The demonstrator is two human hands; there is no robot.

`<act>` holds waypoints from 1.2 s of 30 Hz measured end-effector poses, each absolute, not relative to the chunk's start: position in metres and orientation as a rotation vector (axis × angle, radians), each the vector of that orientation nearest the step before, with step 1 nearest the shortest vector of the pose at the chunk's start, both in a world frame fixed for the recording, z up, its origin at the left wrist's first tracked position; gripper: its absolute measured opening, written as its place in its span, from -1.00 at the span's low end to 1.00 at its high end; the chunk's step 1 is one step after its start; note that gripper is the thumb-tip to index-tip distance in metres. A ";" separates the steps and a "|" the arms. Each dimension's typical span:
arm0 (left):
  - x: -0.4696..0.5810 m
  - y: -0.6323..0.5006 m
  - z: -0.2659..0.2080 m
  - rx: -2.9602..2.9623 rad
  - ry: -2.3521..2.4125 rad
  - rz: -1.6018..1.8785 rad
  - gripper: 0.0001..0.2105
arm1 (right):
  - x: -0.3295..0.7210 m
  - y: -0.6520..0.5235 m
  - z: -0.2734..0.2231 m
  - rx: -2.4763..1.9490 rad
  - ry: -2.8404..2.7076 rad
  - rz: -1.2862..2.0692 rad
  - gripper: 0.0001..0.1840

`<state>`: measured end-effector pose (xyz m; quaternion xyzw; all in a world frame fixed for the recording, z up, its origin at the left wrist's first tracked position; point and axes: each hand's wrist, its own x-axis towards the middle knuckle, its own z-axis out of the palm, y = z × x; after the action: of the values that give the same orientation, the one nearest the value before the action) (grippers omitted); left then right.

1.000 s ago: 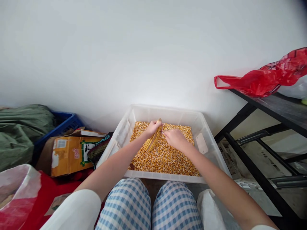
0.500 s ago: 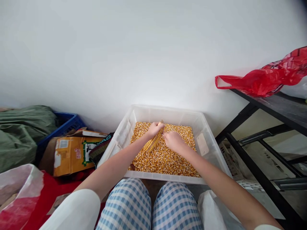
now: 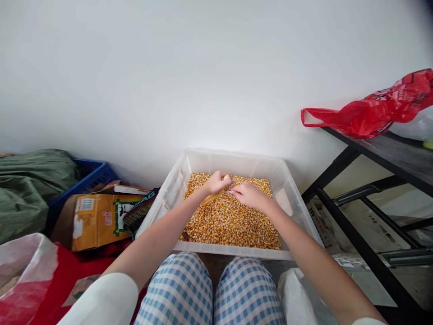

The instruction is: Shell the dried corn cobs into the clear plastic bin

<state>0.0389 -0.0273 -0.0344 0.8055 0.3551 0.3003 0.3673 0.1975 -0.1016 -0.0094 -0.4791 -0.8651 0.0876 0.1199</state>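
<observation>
A corn cob [image 3: 210,198] lies slanted in my left hand [image 3: 215,183], whose fingers are wrapped round it. Most of the cob is hidden behind that hand; a yellow strip shows below it. Close on the right, my right hand [image 3: 249,195] is closed, its fingertips near the cob. Something thin and dark seems to be between them, too small to make out. Both hands are just above a thick layer of loose corn kernels [image 3: 233,228]. The kernels fill the bottom of a translucent plastic tub [image 3: 233,251] in front of my knees.
A white wall [image 3: 216,76] rises behind the tub. On the left are an orange cardboard box [image 3: 96,230], a blue crate [image 3: 98,174] and a green cloth [image 3: 30,189]. A black-framed table [image 3: 338,214] stands on the right, with a red plastic bag [image 3: 358,115] on it.
The cob has tilted flatter, and less of it shows below my left hand. My right hand has shifted slightly upward beside it.
</observation>
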 end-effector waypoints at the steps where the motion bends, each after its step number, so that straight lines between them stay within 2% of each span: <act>1: 0.038 -0.028 -0.032 2.121 0.891 0.745 -0.70 | 0.198 -0.101 -0.010 -1.384 -2.520 0.277 -0.68; 5: 0.036 -0.029 -0.028 2.159 0.898 0.747 -0.67 | 0.200 -0.099 -0.009 -1.345 -2.478 0.394 -0.68; 10: 0.037 -0.027 -0.027 1.907 0.843 0.841 -0.64 | 0.200 -0.101 -0.007 -1.307 -2.455 0.507 -0.65; 18: 0.038 -0.019 -0.033 1.545 0.826 0.987 -0.62 | 0.193 -0.102 -0.011 -1.380 -2.342 0.395 -0.67; 22: 0.041 -0.020 -0.036 1.492 0.842 0.981 -0.61 | 0.192 -0.100 -0.011 -1.435 -2.306 0.359 -0.69; 30: 0.043 -0.024 -0.034 1.355 0.866 0.930 -0.62 | 0.188 -0.098 -0.019 -1.482 -2.373 0.490 -0.67; 36: 0.042 -0.022 -0.034 1.304 0.839 0.934 -0.64 | 0.194 -0.094 -0.018 -1.534 -2.373 0.399 -0.66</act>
<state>0.0417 -0.0223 -0.0337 0.5665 0.3644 0.4058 0.6178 0.1936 -0.0944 -0.0177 -0.5319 -0.8230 0.1385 0.1436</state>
